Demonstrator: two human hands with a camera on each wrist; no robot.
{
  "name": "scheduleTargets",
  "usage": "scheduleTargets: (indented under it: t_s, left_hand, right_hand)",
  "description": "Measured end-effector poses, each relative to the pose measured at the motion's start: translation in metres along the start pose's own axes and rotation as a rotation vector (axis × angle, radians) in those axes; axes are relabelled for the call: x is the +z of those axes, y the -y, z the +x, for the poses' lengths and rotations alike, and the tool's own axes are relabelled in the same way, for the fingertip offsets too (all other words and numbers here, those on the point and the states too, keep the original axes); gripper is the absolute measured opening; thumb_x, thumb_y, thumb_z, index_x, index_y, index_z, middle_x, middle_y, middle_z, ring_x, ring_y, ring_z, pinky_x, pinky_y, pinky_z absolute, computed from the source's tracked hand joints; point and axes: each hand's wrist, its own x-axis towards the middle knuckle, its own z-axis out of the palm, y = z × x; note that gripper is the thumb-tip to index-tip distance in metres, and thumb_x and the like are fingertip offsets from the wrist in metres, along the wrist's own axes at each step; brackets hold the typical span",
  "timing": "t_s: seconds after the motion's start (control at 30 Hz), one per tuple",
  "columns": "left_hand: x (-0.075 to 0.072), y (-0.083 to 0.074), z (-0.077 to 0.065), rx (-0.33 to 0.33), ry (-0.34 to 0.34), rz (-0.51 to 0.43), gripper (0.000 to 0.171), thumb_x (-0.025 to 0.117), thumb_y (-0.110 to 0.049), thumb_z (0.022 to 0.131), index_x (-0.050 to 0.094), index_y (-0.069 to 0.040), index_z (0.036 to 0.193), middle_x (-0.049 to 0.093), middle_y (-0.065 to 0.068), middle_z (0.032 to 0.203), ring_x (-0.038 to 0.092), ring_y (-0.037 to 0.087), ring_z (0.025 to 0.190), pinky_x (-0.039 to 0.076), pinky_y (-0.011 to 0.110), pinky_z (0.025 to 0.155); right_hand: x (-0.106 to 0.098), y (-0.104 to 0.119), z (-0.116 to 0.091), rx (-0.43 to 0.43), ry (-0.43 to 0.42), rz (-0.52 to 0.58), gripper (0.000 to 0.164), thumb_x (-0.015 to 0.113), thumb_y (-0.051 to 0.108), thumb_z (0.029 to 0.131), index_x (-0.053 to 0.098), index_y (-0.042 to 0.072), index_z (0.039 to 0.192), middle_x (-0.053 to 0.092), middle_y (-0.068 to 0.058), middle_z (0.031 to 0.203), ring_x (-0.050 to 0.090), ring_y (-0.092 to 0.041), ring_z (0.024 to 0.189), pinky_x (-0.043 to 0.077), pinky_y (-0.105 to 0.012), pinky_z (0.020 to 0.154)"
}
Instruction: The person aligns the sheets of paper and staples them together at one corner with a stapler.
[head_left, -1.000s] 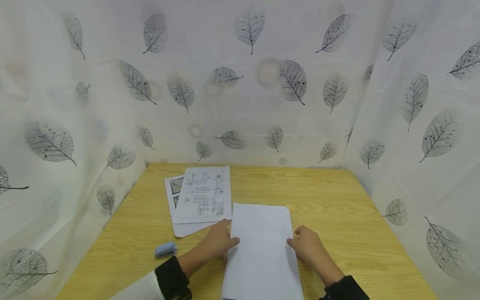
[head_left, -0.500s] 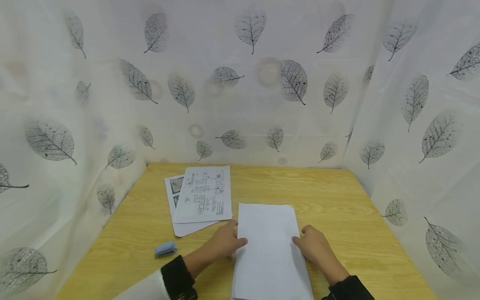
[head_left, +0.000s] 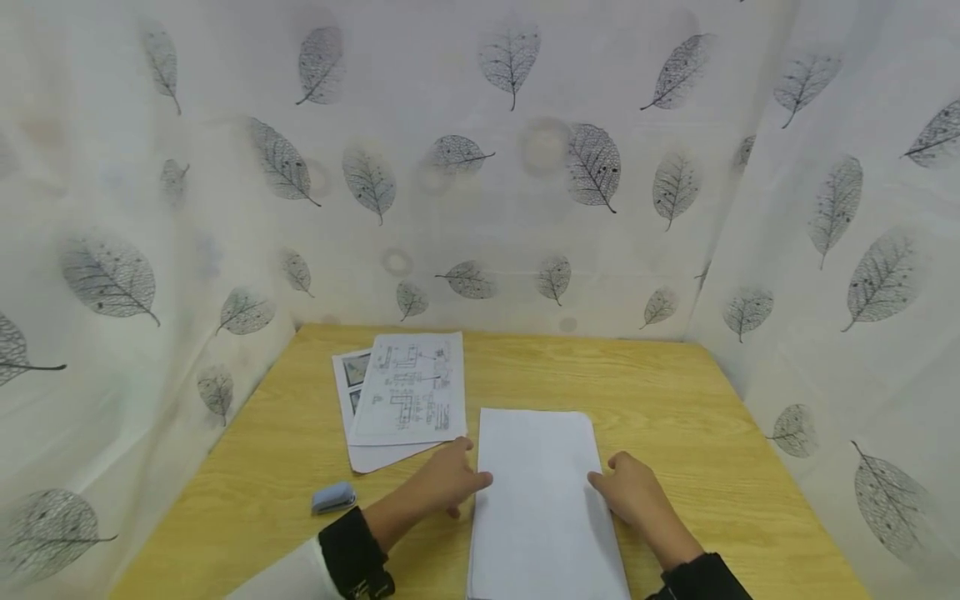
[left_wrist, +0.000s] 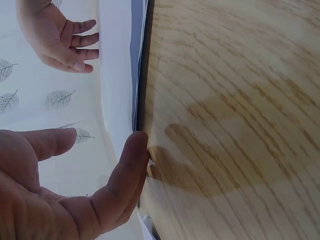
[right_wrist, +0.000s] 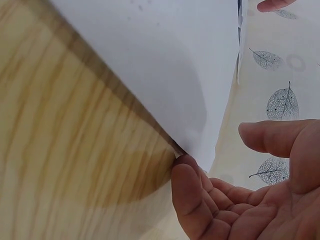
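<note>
A stack of white paper (head_left: 542, 508) lies on the wooden table, its upper face blank. At its left long edge is my left hand (head_left: 442, 482); in the left wrist view its fingertips (left_wrist: 134, 145) meet the edge while the thumb stands apart from the sheets. My right hand (head_left: 633, 496) is at the opposite edge. The right wrist view has its fingertips (right_wrist: 186, 172) against the paper's border near the tabletop, thumb raised clear. Neither hand pinches the stack.
Left of the stack, a sheet with line drawings (head_left: 411, 390) overlaps another sheet with pictures (head_left: 382, 458). A small blue stapler (head_left: 333, 498) rests near my left forearm. Leaf-printed white curtains (head_left: 517, 208) enclose the wooden table (head_left: 600, 375) at the back and sides.
The paper stack has shifted to the right, with both hands moving along at its edges. Over the last half second there is hardly any movement beyond a slight change of the head view.
</note>
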Motion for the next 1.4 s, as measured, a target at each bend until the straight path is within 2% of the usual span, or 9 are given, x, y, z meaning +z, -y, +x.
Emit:
scheduleTargets:
  t_s: [0.17,0.3,0.5,0.63,0.7,0.77,0.93,1.13,1.4]
  left_hand:
    - [0.004,0.001,0.001,0.053,0.026,-0.002,0.081,0.077,-0.035,0.09,0.037,-0.004,0.153,0.065,0.01,0.099,0.067,0.026,0.06,0.051,0.036,0.062]
    - [0.006,0.001,0.0,0.068,0.028,-0.021,0.079,0.077,-0.033,0.09,0.038,-0.003,0.152,0.062,0.009,0.096,0.066,0.026,0.06,0.049,0.035,0.058]
    - [0.002,0.0,-0.004,0.049,0.029,-0.031,0.078,0.076,-0.033,0.091,0.038,-0.003,0.152,0.064,0.008,0.097,0.067,0.028,0.061,0.05,0.036,0.059]
    - [-0.006,0.0,-0.006,0.028,0.027,-0.024,0.078,0.075,-0.036,0.091,0.038,-0.004,0.152,0.065,0.014,0.113,0.066,0.028,0.066,0.053,0.038,0.062]
    - [-0.013,-0.001,-0.005,0.036,0.017,-0.018,0.077,0.074,-0.036,0.092,0.038,-0.003,0.152,0.063,0.019,0.124,0.066,0.027,0.072,0.053,0.038,0.063]
    - [-0.022,-0.003,-0.004,0.054,0.007,-0.015,0.076,0.074,-0.037,0.092,0.039,-0.002,0.151,0.061,0.023,0.132,0.068,0.031,0.088,0.056,0.041,0.068]
    - [-0.049,-0.01,-0.004,0.08,-0.078,0.048,0.076,0.073,-0.041,0.091,0.044,-0.001,0.148,0.06,0.024,0.136,0.061,0.039,0.123,0.055,0.05,0.093]
    - [-0.081,-0.012,0.002,0.066,-0.176,0.075,0.074,0.07,-0.038,0.094,0.041,0.002,0.149,0.054,0.028,0.143,0.054,0.043,0.131,0.047,0.055,0.106]
    - [-0.124,0.003,0.015,0.011,-0.264,0.093,0.076,0.065,-0.035,0.097,0.035,0.01,0.15,0.047,0.033,0.147,0.049,0.047,0.135,0.044,0.056,0.109]
  right_hand:
    - [0.002,0.002,0.0,0.001,0.013,0.01,0.059,0.065,0.028,0.096,0.05,-0.017,0.131,0.063,-0.012,0.083,0.06,-0.021,0.068,0.05,-0.032,0.059]
    - [0.002,0.004,0.001,0.003,0.019,0.009,0.06,0.065,0.028,0.097,0.049,-0.018,0.131,0.062,-0.013,0.083,0.06,-0.021,0.067,0.05,-0.031,0.057]
    - [0.0,0.005,0.004,0.008,0.029,-0.023,0.062,0.065,0.031,0.097,0.049,-0.018,0.131,0.063,-0.016,0.091,0.06,-0.024,0.077,0.051,-0.035,0.065]
    - [-0.004,0.01,0.004,-0.031,0.02,-0.024,0.061,0.066,0.03,0.096,0.05,-0.018,0.131,0.066,-0.025,0.105,0.062,-0.026,0.082,0.054,-0.039,0.068]
    - [-0.008,0.015,0.003,-0.059,0.013,-0.009,0.06,0.066,0.029,0.096,0.05,-0.018,0.131,0.065,-0.027,0.109,0.062,-0.026,0.082,0.055,-0.038,0.066]
    - [-0.012,0.021,0.003,-0.082,0.009,-0.001,0.06,0.067,0.028,0.096,0.051,-0.017,0.13,0.065,-0.027,0.11,0.064,-0.027,0.082,0.056,-0.038,0.065]
    - [-0.021,0.044,0.01,-0.141,0.006,-0.01,0.059,0.069,0.031,0.094,0.055,-0.014,0.129,0.065,-0.028,0.118,0.067,-0.033,0.094,0.057,-0.044,0.073]
    - [-0.027,0.083,0.02,-0.153,0.088,0.119,0.059,0.07,0.03,0.095,0.053,-0.012,0.134,0.065,-0.024,0.116,0.068,-0.029,0.088,0.06,-0.041,0.07]
    - [-0.021,0.139,0.035,-0.168,0.22,0.357,0.06,0.068,0.03,0.098,0.049,-0.009,0.139,0.059,-0.026,0.132,0.064,-0.041,0.115,0.059,-0.048,0.09]
